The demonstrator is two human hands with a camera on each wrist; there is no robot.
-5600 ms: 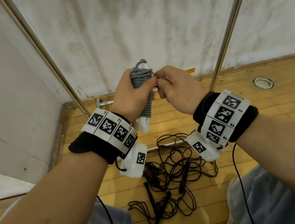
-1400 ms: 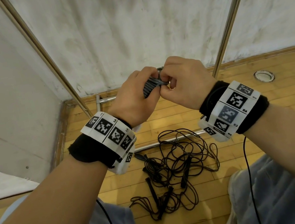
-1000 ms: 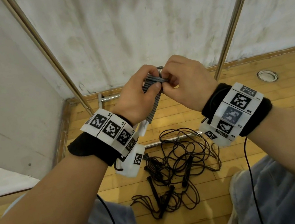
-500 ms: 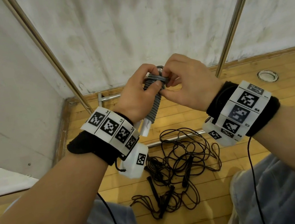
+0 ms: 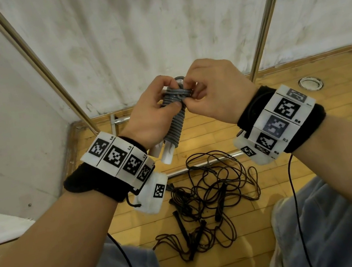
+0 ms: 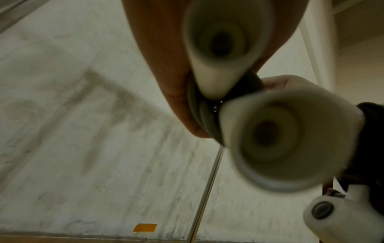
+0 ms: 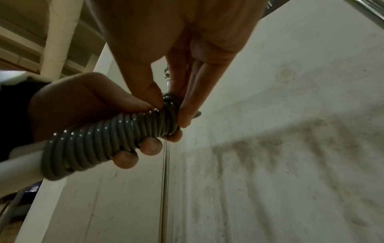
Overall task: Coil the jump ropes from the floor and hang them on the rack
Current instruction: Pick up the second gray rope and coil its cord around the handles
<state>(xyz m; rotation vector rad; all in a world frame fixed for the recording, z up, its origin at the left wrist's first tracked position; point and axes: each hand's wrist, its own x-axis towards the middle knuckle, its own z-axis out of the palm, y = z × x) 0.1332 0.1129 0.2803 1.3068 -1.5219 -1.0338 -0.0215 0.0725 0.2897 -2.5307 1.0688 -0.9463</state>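
Note:
A grey jump rope (image 5: 174, 124) is wound tightly round its two white handles (image 5: 167, 154) into a bundle held at chest height. My left hand (image 5: 155, 115) grips the bundle round the coils (image 7: 108, 139). My right hand (image 5: 212, 94) pinches the rope's top turns and a small loop (image 5: 179, 79) at the upper end. The handle ends (image 6: 268, 144) fill the left wrist view. Black jump ropes (image 5: 211, 199) lie tangled on the wood floor below my hands.
Two slanted metal rack poles (image 5: 43, 69) (image 5: 265, 18) rise against the stained white wall. A low rack bar (image 5: 203, 163) crosses the floor behind the tangle. A round metal floor fitting (image 5: 310, 83) sits at right. My knees frame the tangle.
The bundle tipped from lying across my hands to hanging upright from my left hand. My right fingers stayed working at its top turns, and both hands rose slightly.

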